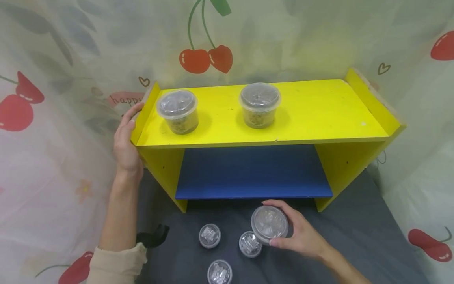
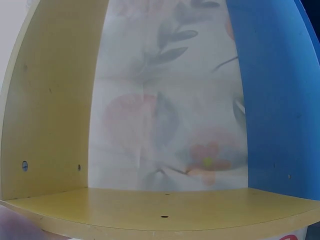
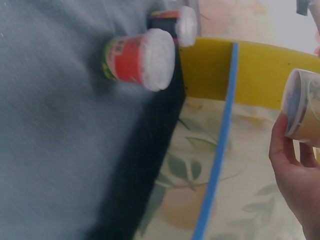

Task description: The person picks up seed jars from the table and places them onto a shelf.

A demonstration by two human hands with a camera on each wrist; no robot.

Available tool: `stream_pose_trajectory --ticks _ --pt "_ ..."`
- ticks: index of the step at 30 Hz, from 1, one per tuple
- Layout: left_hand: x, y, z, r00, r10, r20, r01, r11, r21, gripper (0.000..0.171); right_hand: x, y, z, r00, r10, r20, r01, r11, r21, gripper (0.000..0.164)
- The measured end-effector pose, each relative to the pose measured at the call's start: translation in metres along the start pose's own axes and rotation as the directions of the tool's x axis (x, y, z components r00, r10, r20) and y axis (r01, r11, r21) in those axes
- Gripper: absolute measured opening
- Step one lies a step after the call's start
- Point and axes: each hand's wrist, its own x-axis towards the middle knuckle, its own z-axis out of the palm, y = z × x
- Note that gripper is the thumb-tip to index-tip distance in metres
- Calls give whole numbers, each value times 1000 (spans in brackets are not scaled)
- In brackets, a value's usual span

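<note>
Nearest, on the dark grey cloth, stand a front small cup, a left small cup and a right small cup, all round and with clear lids. Above the cloth, before the shelf, the right hand holds a lidded cup, its thumb and fingers curved around the rim. I judge this cup light, its wall thin enough to dent under a hard squeeze and the lid somewhat stiffer; smooth plastic may slip, so the good hold is just below the lid, from two opposite sides. What it contains, I cannot say with certainty. Farther, the shelf is made of flat yellow painted boards, with a blue board inside. The left hand rests with nearly straight fingers against its left end. On top stand a left tub and a right tub, translucent, narrowing downward. Behind hangs a thin-looking curtain with printed cherries and leaves
</note>
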Motion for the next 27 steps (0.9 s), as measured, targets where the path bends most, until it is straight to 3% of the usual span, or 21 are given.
stream_pose_trajectory --ticks 5,13,20,27 --pt "1 -1 1 1000 3 1 -3 1000 14 46 6 -18 -14 1000 21 -15 -21 999 -25 82" --pt "2 -2 0 1000 9 -14 -9 1000 8 47 17 -36 -33 999 -27 -36 29 998 61 82" --pt "1 -2 0 1000 10 -8 -10 1000 11 47 21 -61 -44 995 69 -67 -75 992 -98 77" --pt "1 -1 1 1000 12 -16 -12 1000 -9 46 28 -99 -64 989 102 -109 -125 968 -219 77"
